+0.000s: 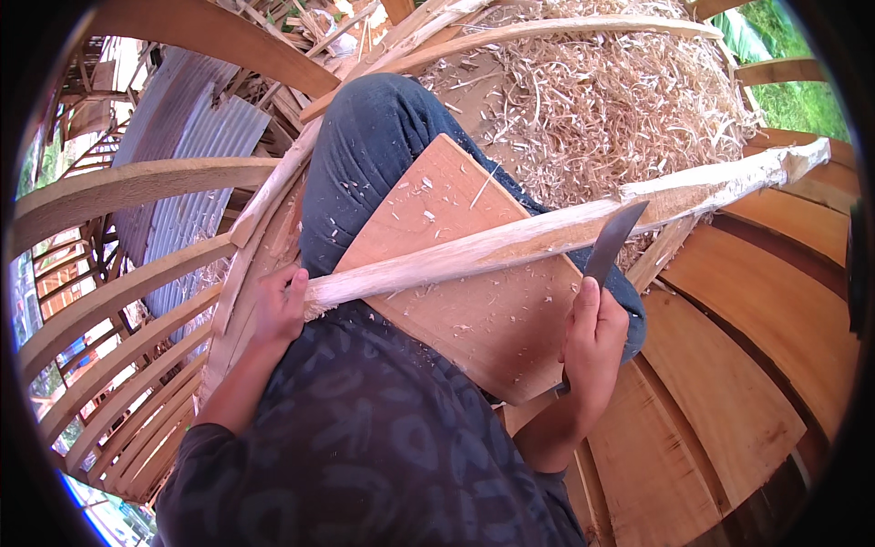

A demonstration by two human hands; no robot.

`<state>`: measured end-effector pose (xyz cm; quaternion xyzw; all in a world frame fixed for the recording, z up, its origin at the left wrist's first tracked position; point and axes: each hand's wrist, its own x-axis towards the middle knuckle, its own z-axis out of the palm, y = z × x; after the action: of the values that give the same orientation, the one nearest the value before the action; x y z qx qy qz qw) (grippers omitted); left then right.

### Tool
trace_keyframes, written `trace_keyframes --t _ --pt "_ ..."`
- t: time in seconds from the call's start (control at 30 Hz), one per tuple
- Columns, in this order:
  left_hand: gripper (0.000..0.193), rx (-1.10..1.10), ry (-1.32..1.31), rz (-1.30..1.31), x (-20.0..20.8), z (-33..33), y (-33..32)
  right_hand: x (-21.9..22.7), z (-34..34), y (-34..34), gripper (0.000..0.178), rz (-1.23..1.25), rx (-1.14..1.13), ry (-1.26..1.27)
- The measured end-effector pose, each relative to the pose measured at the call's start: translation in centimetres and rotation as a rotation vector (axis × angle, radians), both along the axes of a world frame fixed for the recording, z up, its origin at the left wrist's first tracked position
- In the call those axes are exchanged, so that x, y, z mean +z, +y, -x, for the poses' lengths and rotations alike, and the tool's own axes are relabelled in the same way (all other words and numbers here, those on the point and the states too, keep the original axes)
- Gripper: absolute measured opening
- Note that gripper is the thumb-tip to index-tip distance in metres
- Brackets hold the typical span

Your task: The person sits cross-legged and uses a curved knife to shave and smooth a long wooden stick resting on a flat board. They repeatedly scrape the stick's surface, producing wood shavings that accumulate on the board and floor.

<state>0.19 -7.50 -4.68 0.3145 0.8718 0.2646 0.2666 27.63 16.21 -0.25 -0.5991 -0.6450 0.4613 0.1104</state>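
Note:
A long, pale, roughly shaved wooden stick (474, 250) lies slantwise across my lap, its far end reaching up to the right. My left hand (281, 305) is closed on its lower left end. In my right hand (594, 333) is a knife (616, 239) with a broad, dark blade. The blade points up and crosses in front of the stick; whether its edge touches the wood I cannot tell. Under the stick a flat wooden board (483, 319) rests on my thighs, sprinkled with small shavings.
A big heap of wood shavings (629, 100) spreads beyond my knees. Curved wooden slats (118, 205) rise on the left, with corrugated metal sheets (196, 137) behind them. Broad planks (711, 383) lie along the right side. Long wooden strips (519, 36) run past my knee at the top.

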Motion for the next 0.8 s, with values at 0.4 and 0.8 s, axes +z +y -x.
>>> trace_keyframes --t 0.4,0.8 --pt "0.047 -0.003 0.002 -0.006 -0.1 -0.1 0.1 -0.2 -1.4 0.1 0.036 -0.05 -0.028 0.105" --pt "0.048 0.011 -0.007 0.006 -0.4 0.1 -0.3 -0.3 -0.4 -0.7 0.038 0.12 0.155 0.114"
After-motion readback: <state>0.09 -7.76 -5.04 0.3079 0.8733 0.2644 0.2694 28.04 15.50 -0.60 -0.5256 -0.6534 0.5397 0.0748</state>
